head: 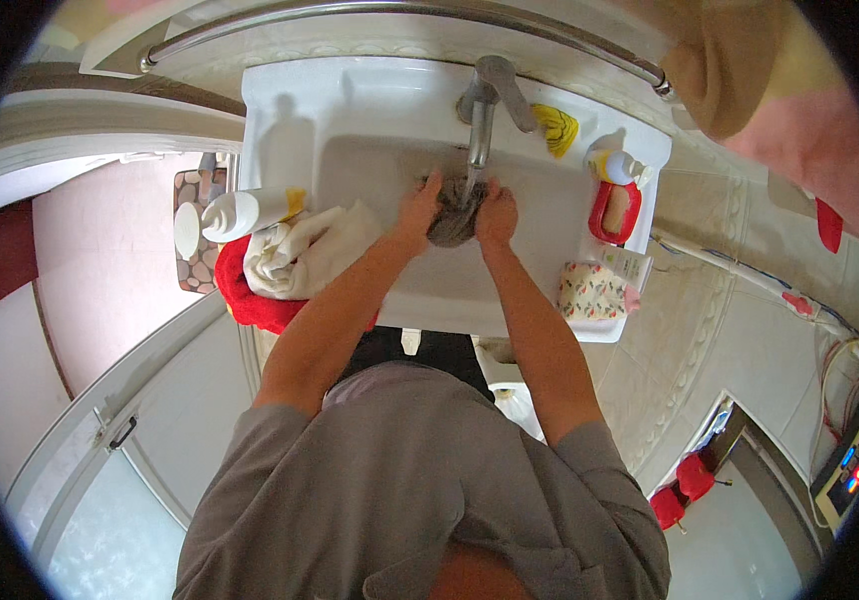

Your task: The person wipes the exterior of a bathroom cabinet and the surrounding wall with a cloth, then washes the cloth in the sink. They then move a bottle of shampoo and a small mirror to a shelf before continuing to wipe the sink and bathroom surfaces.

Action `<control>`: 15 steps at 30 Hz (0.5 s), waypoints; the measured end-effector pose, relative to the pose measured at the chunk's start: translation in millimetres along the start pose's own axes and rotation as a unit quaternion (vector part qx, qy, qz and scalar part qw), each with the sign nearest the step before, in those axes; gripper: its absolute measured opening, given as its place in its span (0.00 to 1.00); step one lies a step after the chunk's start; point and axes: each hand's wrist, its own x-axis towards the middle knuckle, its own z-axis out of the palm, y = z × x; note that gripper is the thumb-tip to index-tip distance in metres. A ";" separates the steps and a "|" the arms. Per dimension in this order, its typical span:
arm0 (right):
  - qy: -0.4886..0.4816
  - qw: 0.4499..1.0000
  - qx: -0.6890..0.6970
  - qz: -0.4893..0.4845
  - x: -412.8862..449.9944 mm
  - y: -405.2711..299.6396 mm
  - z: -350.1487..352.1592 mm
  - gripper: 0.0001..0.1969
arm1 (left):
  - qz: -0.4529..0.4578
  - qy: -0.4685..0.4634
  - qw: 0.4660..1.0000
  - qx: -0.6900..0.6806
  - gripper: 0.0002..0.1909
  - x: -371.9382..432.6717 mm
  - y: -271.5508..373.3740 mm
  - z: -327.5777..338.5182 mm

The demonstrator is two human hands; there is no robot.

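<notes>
Under the spout of a chrome faucet (pixel 480 124), in the basin of a white washbasin (pixel 384 301), my two hands hold a dark grey cloth item (pixel 450 225), perhaps a sock or rag. My left hand (pixel 420 210) grips its left side, and my right hand (pixel 497 214) grips its right side. The spout's end meets the middle of the cloth; a stream of water seems to fall there, though it is hard to make out. Parts of the fingers are hidden behind the cloth.
Left on the rim are a white bottle (pixel 249 212), a cream towel (pixel 294 255) and a red towel (pixel 268 309). Along the right lie a yellow cloth (pixel 555 129), another bottle (pixel 611 166), a red soap dish (pixel 596 217) and a patterned pouch (pixel 587 291). A metal rail (pixel 414 9) runs behind.
</notes>
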 end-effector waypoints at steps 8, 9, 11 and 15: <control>-0.116 0.826 0.481 0.269 -19.3 0.9 -52.1 0.18 | 0.060 -0.163 0.901 0.398 0.36 -10.7 25.2 -43.8; -0.111 0.825 0.485 0.268 -20.5 2.4 -53.3 0.18 | 0.064 -0.167 0.899 0.401 0.36 -16.7 31.3 -36.6; -0.167 0.811 0.512 0.230 -21.1 10.2 -51.7 0.20 | -0.087 -0.166 0.927 0.324 0.31 -33.9 43.3 -15.0; -0.237 0.812 0.512 0.148 -53.4 -44.5 -91.2 0.25 | 0.109 -0.045 0.885 0.451 0.23 14.7 -33.9 -7.7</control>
